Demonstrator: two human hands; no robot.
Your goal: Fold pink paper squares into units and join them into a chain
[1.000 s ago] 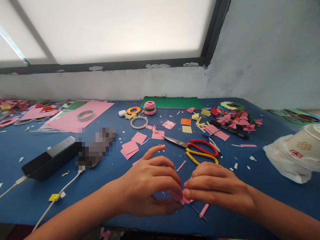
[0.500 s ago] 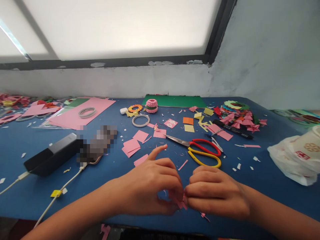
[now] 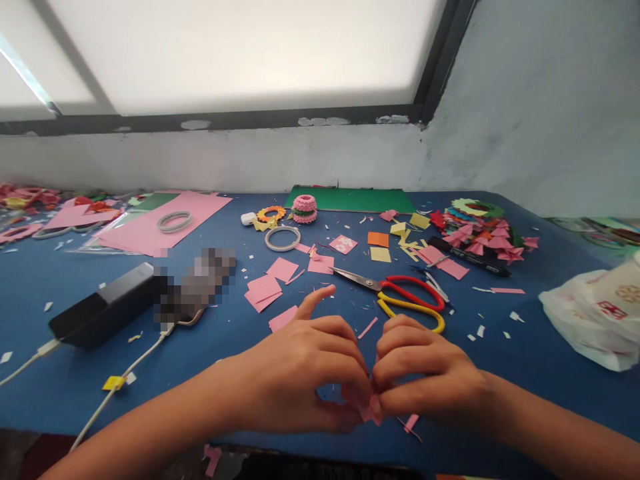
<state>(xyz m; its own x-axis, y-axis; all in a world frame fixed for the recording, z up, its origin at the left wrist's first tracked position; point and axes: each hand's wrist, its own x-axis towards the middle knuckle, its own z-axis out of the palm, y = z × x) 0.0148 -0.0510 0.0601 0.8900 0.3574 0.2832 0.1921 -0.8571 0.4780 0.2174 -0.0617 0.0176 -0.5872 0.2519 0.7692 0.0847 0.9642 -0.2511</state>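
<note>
My left hand (image 3: 310, 373) is closed on a small folded piece of pink paper (image 3: 369, 405), its little finger lifted. On the other side, my right hand (image 3: 425, 377) pinches the same piece between thumb and fingers. Much of the paper is hidden by the fingers. Just beyond my right hand lie scissors (image 3: 395, 293) with one red and one yellow handle, blades pointing left. Square pink sheets (image 3: 263, 291) rest past my left hand, and another pink square (image 3: 321, 264) lies by the scissor tips.
A grey tape ring (image 3: 283, 239), a ridged pink and green paper ring stack (image 3: 305, 209) and a black marker (image 3: 470, 256) lie farther back. Colourful folded pieces (image 3: 487, 233) are heaped at right. A black box (image 3: 107, 303) and a cable (image 3: 125, 370) lie left; a white bag (image 3: 587, 317) sits right.
My right hand has changed its grip, with thumb and fingers now spread more around the pink paper. My left hand stays nearly in place. The view has shifted slightly.
</note>
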